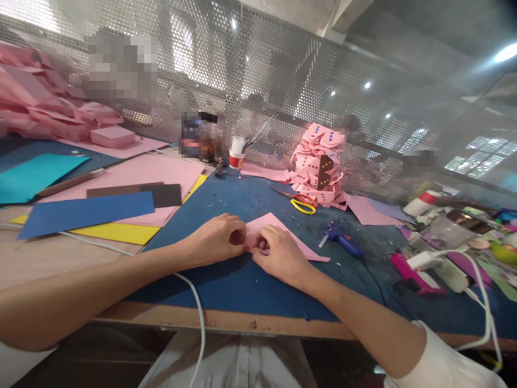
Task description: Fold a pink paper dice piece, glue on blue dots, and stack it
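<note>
A pink sheet of craft paper (272,222) lies on the blue work mat (226,291) in front of me, its right corner reaching out past my wrist. My left hand (222,240) pinches the sheet's left edge between thumb and fingertips. Close beside it, my right hand (278,253) is closed on the same paper, fingers curled, and covers much of it. Exactly how the paper bends between the fingertips is hidden. To the right lies a blue hot glue gun (341,240). Farther back are scissors (302,203) with yellow and orange handles.
A pile of dotted pink paper pieces (317,161) stands by the perforated metal screen (266,70). Blue card (89,213) and other coloured sheets lie left. A cup of tools (236,153) stands behind; clutter and a white cable (482,280) are right. Another white cable (197,307) crosses the front edge.
</note>
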A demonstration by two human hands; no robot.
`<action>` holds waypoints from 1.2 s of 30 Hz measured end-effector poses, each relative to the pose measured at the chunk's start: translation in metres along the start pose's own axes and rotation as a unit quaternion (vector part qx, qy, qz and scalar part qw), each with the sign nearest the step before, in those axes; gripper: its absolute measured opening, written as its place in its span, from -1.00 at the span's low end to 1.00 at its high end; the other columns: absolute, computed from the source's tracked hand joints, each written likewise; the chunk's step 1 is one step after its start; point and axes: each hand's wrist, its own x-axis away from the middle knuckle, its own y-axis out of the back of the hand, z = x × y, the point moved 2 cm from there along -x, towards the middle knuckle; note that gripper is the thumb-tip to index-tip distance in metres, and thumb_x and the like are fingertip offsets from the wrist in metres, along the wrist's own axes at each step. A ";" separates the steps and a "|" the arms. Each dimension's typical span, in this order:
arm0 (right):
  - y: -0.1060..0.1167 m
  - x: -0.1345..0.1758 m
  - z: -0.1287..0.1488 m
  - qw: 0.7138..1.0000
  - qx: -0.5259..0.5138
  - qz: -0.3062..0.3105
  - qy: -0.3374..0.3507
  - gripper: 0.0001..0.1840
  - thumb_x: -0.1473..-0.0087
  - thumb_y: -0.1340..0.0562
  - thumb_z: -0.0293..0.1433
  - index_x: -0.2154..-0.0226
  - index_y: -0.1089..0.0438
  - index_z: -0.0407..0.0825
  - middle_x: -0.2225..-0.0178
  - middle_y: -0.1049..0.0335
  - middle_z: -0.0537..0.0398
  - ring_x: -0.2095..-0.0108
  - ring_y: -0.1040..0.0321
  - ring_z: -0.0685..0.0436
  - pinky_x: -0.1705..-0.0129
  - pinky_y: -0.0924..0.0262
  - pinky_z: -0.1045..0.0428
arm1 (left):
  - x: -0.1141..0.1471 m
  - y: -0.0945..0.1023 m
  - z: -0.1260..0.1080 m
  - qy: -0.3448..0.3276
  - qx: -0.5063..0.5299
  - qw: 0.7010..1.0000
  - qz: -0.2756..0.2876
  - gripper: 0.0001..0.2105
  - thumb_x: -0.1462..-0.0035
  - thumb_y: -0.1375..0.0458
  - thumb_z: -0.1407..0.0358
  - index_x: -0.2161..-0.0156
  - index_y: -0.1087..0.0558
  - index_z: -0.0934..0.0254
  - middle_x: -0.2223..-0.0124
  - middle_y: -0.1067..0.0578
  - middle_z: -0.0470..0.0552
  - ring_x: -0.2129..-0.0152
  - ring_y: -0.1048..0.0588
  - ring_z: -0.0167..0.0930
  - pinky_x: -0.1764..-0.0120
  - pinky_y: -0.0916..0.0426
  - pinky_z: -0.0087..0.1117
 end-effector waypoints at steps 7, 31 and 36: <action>0.002 0.003 -0.003 1.000 0.003 0.003 -0.011 -0.92 0.02 -0.26 -0.48 0.44 -0.32 -0.01 0.41 -0.35 0.15 0.35 -0.26 -0.06 0.27 -0.13 0.03 | 0.000 0.000 -0.001 0.008 0.004 1.000 -0.003 -0.81 -0.11 -0.21 0.16 0.38 -0.41 0.24 0.36 -0.46 -0.02 0.34 -0.40 -0.32 0.26 -0.25 -0.35; 0.020 0.018 -0.019 0.999 0.000 0.016 -0.045 -0.84 0.07 -0.22 -0.57 0.40 -0.39 -0.01 0.39 -0.43 0.16 0.33 -0.32 -0.05 0.26 -0.16 0.05 | 0.000 0.000 0.003 0.013 0.016 1.000 0.000 -0.83 -0.08 -0.21 0.16 0.39 -0.45 0.23 0.37 -0.46 -0.06 0.39 -0.40 -0.35 0.30 -0.22 -0.38; 0.024 0.023 -0.023 0.998 -0.004 0.021 -0.058 -0.83 0.07 -0.22 -0.57 0.40 -0.39 0.00 0.38 -0.44 0.16 0.32 -0.34 -0.05 0.26 -0.16 0.05 | 0.000 0.000 0.003 0.009 0.014 1.000 -0.003 -0.83 -0.09 -0.20 0.18 0.40 -0.44 0.23 0.40 -0.45 -0.07 0.39 -0.39 -0.35 0.29 -0.22 -0.39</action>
